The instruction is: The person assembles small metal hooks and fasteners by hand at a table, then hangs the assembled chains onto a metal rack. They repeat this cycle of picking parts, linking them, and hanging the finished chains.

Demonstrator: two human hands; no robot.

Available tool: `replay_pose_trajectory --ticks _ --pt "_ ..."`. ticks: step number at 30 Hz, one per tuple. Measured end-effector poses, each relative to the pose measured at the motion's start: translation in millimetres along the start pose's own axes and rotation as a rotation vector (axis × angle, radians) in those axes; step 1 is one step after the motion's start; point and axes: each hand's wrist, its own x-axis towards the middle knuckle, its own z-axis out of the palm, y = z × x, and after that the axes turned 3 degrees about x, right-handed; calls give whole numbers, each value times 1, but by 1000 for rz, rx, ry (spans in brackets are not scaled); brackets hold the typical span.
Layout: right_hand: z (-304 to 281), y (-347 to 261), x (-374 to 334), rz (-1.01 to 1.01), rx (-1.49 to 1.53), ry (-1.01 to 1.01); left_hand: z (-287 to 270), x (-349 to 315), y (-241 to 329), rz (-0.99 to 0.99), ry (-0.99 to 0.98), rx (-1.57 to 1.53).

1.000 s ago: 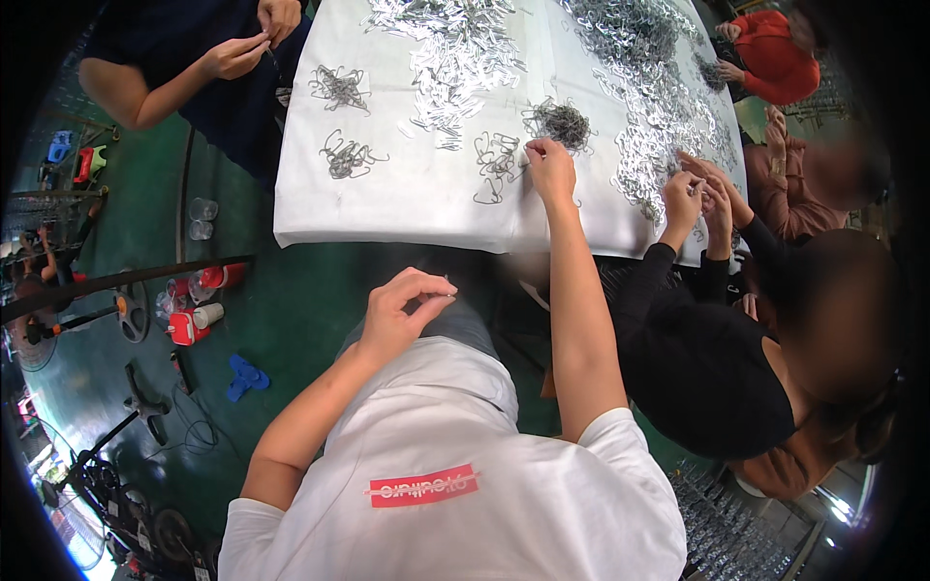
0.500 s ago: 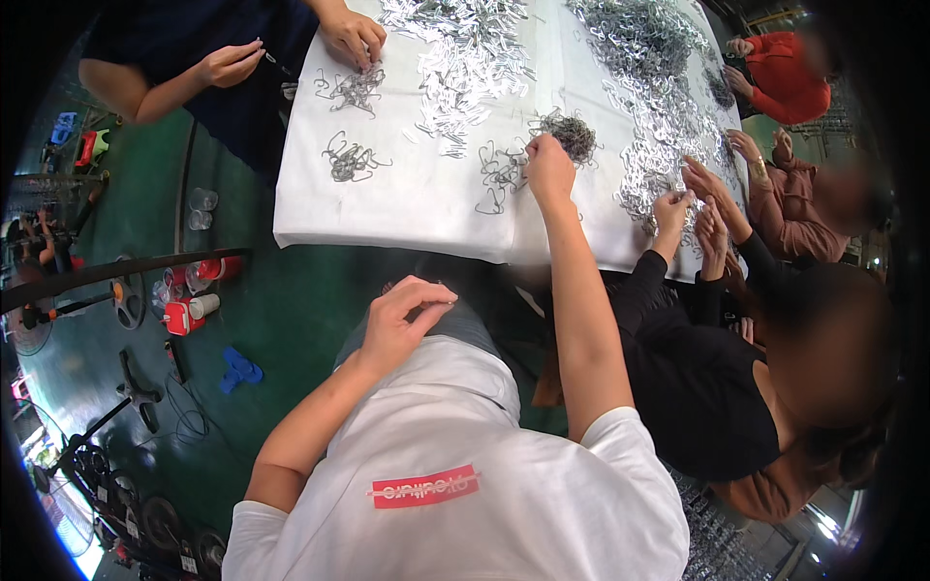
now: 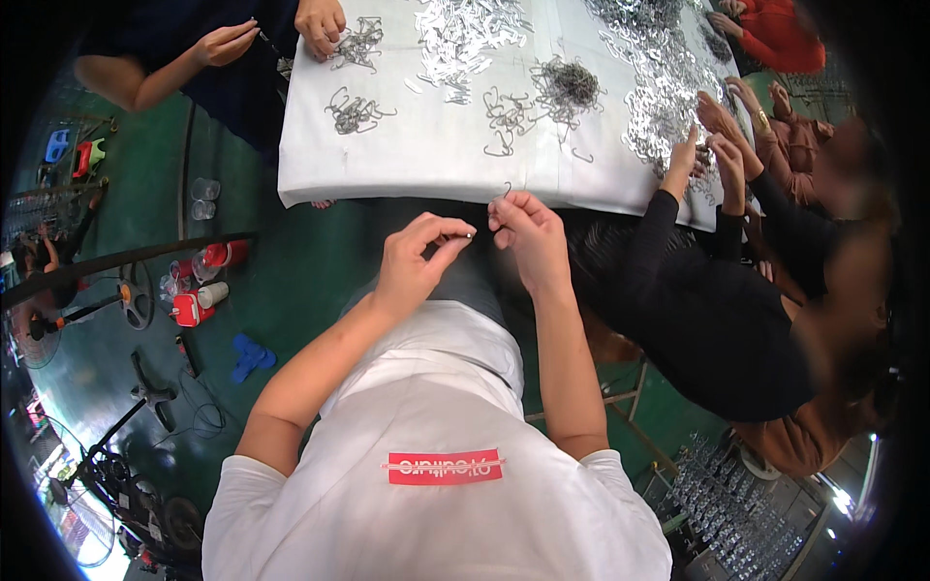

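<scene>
My left hand point(image 3: 415, 259) is closed in a pinch in front of my waist, with a tiny shiny metal piece point(image 3: 470, 235) at the fingertips; most of it is hidden. Close by on the right, my right hand point(image 3: 535, 242) pinches a thin wire hook point(image 3: 508, 188), whose curved end sticks up above the fingers. The two hands are a small gap apart, just off the near edge of the white-covered table point(image 3: 407, 179). Beyond them on the cloth lie a dense heap of wire hooks point(image 3: 567, 85) and a looser scatter of hooks point(image 3: 506, 118).
More hooks point(image 3: 354, 112) lie at the table's left, below another small hook pile point(image 3: 360, 44). Flat silver pieces point(image 3: 465, 53) spread across the middle. Co-workers' hands point(image 3: 320, 27) work at left and other hands point(image 3: 686, 160) at right. Blue slippers point(image 3: 252, 358) lie on the green floor.
My right hand has drawn back from the hook heap to beside my left hand, bringing a wire hook. My left hand has risen slightly. The table appears farther up in view.
</scene>
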Motion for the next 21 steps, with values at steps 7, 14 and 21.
replay_pose_trajectory --ticks 7,14,21 --pt "14 16 -41 -193 -100 -26 -1 -2 0 16 6 18" --pt "17 24 -39 -404 -230 56 5 0 2 19 9 -9" --pt "6 32 -32 -742 -485 115 4 19 -15 267 31 123"
